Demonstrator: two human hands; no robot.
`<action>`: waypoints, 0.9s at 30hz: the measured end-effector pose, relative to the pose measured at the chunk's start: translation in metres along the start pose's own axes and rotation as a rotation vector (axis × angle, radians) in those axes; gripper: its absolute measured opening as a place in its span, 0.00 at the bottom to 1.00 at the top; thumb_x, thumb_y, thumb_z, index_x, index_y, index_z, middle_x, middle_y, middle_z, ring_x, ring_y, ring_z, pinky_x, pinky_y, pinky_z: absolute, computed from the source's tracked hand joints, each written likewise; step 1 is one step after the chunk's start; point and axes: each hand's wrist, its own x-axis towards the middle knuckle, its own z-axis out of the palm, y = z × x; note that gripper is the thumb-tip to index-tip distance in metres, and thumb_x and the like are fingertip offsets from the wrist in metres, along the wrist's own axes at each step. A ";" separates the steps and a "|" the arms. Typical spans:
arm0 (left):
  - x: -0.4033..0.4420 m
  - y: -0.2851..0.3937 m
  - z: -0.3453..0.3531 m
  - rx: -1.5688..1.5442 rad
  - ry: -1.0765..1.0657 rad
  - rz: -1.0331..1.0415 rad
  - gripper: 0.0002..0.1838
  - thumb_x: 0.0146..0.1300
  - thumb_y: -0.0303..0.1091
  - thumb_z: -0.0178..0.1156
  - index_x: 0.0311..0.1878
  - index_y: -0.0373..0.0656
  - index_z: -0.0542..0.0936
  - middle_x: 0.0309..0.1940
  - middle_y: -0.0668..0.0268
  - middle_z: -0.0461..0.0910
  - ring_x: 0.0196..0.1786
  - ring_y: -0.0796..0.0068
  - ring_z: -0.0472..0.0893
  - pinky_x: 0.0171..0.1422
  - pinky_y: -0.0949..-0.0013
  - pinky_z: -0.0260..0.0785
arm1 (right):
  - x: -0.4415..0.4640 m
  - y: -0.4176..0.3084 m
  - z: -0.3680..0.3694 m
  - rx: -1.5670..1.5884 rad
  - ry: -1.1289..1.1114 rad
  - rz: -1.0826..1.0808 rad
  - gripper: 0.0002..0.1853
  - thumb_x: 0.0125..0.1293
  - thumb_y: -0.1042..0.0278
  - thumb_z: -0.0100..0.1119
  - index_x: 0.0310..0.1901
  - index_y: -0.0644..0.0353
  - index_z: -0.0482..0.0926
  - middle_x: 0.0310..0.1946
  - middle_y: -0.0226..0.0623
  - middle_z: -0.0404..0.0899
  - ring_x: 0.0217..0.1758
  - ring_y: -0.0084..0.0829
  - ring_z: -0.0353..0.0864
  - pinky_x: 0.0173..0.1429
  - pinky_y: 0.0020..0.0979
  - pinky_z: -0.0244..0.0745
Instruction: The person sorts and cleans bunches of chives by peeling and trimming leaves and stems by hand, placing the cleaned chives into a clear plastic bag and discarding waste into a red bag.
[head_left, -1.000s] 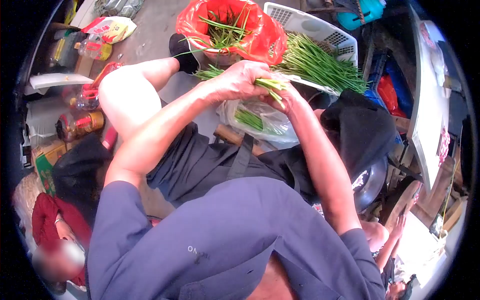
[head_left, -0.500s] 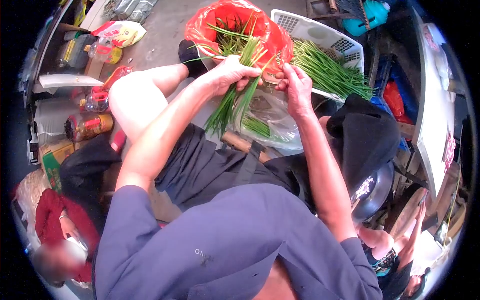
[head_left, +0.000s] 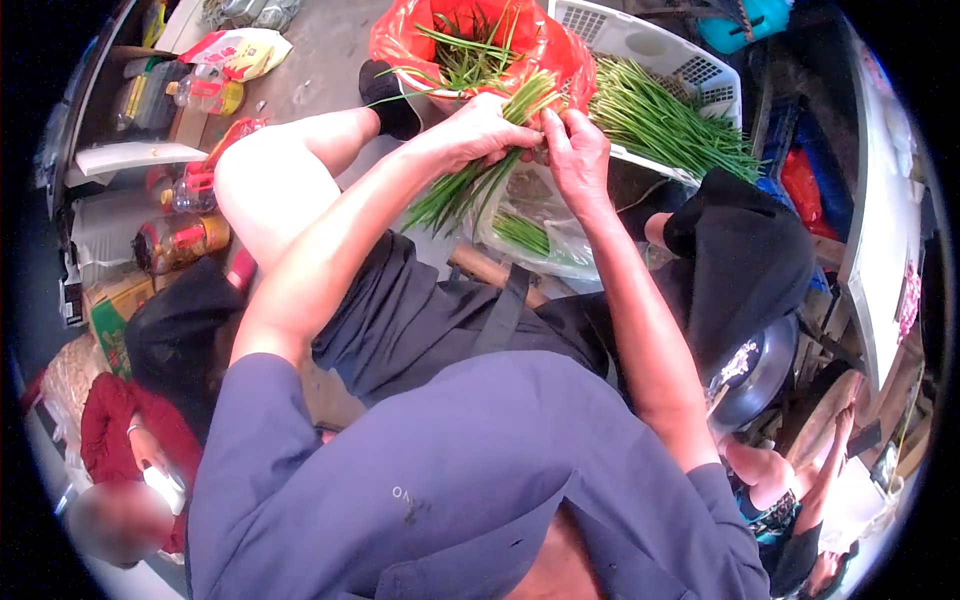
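Observation:
A bunch of long green chives (head_left: 455, 195) hangs slantwise from my left hand (head_left: 478, 132), whose fingers are wrapped round it near the pale ends. My right hand (head_left: 580, 158) is closed in a pinch right beside those ends, touching or almost touching the left fingertips. What lies between its fingertips is too small to make out. Just beyond the hands stands a red plastic bag (head_left: 398, 40) with loose chive leaves (head_left: 470, 55) inside. Below the hands, a clear plastic bag (head_left: 568, 245) holds more chives (head_left: 521, 233).
A white perforated basket (head_left: 640, 42) with a thick pile of chives (head_left: 665, 120) stands at the right. Bottles (head_left: 205, 92) and a jar (head_left: 180, 243) line the left side. A person in a red sleeve (head_left: 105, 425) sits at lower left; another person's arm (head_left: 830, 470) shows at lower right.
My right hand has moved left, up against the bunch and my left hand. The bunch in my left hand has tilted more sideways. The view has shifted slightly.

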 end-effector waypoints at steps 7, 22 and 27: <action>0.004 -0.003 -0.003 -0.004 -0.068 -0.112 0.09 0.61 0.36 0.60 0.39 0.41 0.80 0.25 0.69 0.81 0.17 0.88 0.65 0.20 0.82 0.54 | 0.014 0.004 -0.010 -0.034 0.120 0.095 0.16 0.67 0.59 0.53 0.29 0.64 0.77 0.19 0.44 0.76 0.23 0.33 0.78 0.32 0.39 0.70; 0.004 -0.001 -0.007 -0.126 -0.076 -0.085 0.07 0.60 0.33 0.60 0.36 0.40 0.80 0.24 0.68 0.79 0.17 0.87 0.66 0.20 0.82 0.54 | 0.008 -0.007 0.000 0.296 -0.095 0.151 0.16 0.69 0.59 0.54 0.30 0.64 0.78 0.18 0.33 0.77 0.17 0.19 0.74 0.23 0.25 0.70; -0.002 0.006 -0.024 -0.127 -0.113 -0.166 0.10 0.59 0.34 0.62 0.39 0.38 0.80 0.25 0.68 0.81 0.19 0.88 0.67 0.22 0.82 0.56 | 0.017 0.018 -0.009 0.328 0.045 0.357 0.17 0.71 0.59 0.49 0.31 0.64 0.75 0.23 0.32 0.76 0.18 0.18 0.71 0.24 0.22 0.70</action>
